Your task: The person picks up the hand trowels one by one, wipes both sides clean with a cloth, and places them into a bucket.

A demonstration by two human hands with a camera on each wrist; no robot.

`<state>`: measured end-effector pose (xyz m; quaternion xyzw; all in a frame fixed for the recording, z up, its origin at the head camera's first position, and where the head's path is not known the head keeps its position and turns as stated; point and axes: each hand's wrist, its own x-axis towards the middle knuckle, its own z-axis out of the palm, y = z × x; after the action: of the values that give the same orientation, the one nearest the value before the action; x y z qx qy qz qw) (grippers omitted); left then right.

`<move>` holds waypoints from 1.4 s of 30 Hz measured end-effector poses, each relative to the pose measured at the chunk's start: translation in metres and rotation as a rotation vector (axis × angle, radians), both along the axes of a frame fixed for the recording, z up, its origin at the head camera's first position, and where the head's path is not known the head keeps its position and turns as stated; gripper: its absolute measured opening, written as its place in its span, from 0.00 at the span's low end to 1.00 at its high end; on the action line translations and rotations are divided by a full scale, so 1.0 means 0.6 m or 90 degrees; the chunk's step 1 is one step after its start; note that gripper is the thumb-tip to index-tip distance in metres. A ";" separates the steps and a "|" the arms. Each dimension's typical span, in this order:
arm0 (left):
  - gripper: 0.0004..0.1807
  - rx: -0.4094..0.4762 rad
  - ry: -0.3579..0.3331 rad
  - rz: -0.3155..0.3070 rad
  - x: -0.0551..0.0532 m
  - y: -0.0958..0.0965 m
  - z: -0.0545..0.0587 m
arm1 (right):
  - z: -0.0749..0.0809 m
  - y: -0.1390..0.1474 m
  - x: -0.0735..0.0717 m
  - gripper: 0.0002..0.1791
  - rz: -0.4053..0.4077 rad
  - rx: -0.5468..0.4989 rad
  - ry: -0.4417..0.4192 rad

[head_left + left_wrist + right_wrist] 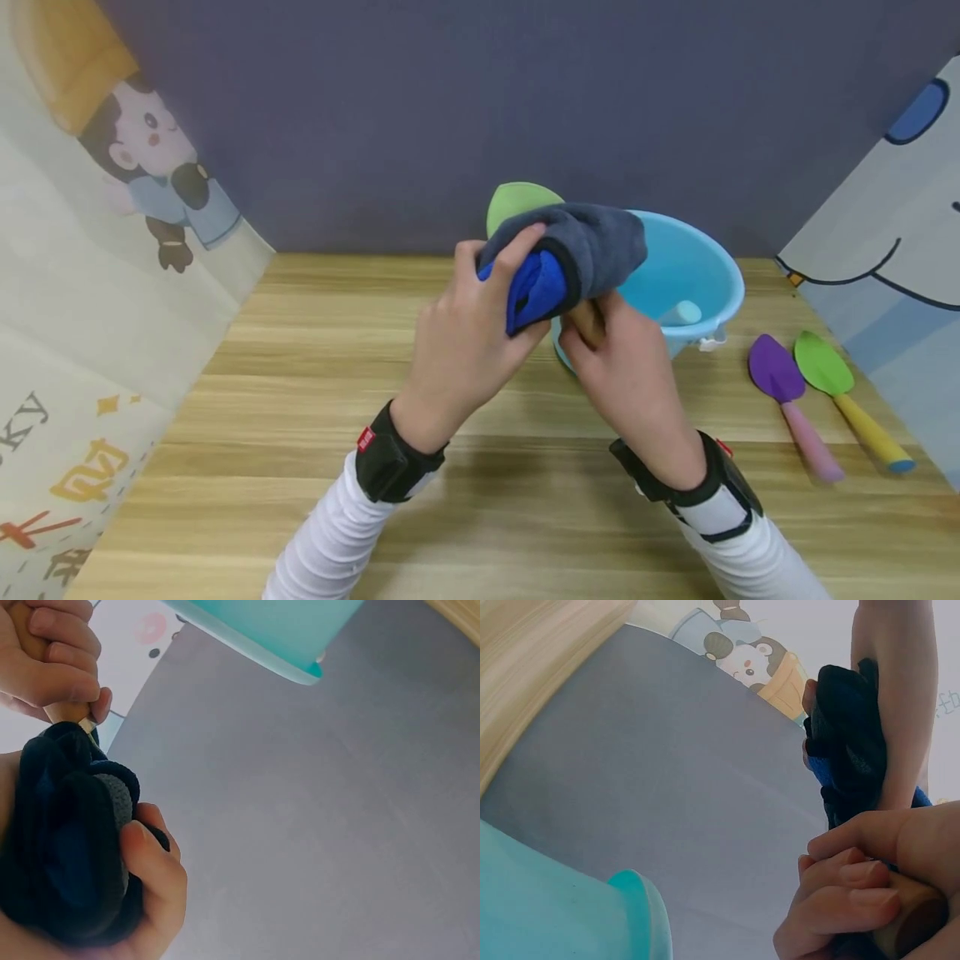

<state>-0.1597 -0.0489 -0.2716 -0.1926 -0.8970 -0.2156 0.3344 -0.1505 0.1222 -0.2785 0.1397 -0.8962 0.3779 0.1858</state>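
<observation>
I see my left hand (468,333) curled snugly round the bunched cloth (603,246); just beside it, my right hand (633,367) grips the wooden handle (587,325), fingers closed. I'd brace that handle and press evenly, avoiding the bucket (667,258) beyond my right.

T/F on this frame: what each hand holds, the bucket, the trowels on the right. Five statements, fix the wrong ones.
1. The left hand holds a gray-and-blue cloth. True.
2. The right hand grips a wooden handle. True.
3. The bucket is pink. False: it is light blue.
4. The purple-bladed trowel is in the bucket. False: it lies on the table.
5. A green-bladed trowel with a yellow handle lies beside it. True.
</observation>
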 end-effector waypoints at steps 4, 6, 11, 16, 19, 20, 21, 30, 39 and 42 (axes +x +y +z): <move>0.44 0.003 -0.004 0.008 0.000 0.001 0.000 | -0.002 -0.002 0.002 0.05 0.001 0.005 0.004; 0.43 0.006 -0.003 0.015 0.000 0.002 0.000 | -0.003 -0.003 0.001 0.05 0.004 0.010 0.004; 0.43 0.016 0.004 0.025 0.000 0.003 0.002 | -0.005 -0.005 -0.001 0.06 0.008 0.020 0.024; 0.44 0.025 -0.004 0.044 -0.002 -0.001 0.004 | -0.010 -0.015 -0.004 0.06 0.016 0.035 0.048; 0.43 0.033 -0.006 0.061 -0.004 -0.005 0.005 | -0.013 -0.021 -0.002 0.06 0.030 0.048 0.033; 0.43 0.038 -0.006 0.064 -0.005 -0.007 0.005 | -0.013 -0.022 0.000 0.06 0.033 0.052 0.026; 0.43 0.043 -0.006 0.067 -0.006 -0.008 0.006 | -0.013 -0.024 0.001 0.06 0.036 0.054 0.018; 0.42 0.052 -0.006 0.071 -0.010 -0.016 0.007 | -0.014 -0.026 0.007 0.09 0.035 0.051 -0.003; 0.40 0.069 0.015 0.098 -0.017 -0.028 0.012 | -0.018 -0.025 0.008 0.10 0.043 0.059 0.021; 0.40 0.074 0.018 0.109 -0.018 -0.032 0.013 | -0.017 -0.026 0.008 0.10 0.046 0.058 0.020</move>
<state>-0.1708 -0.0682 -0.2638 -0.0981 -0.8915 -0.2352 0.3746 -0.1454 0.1068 -0.2889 0.1861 -0.9040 0.3407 0.1792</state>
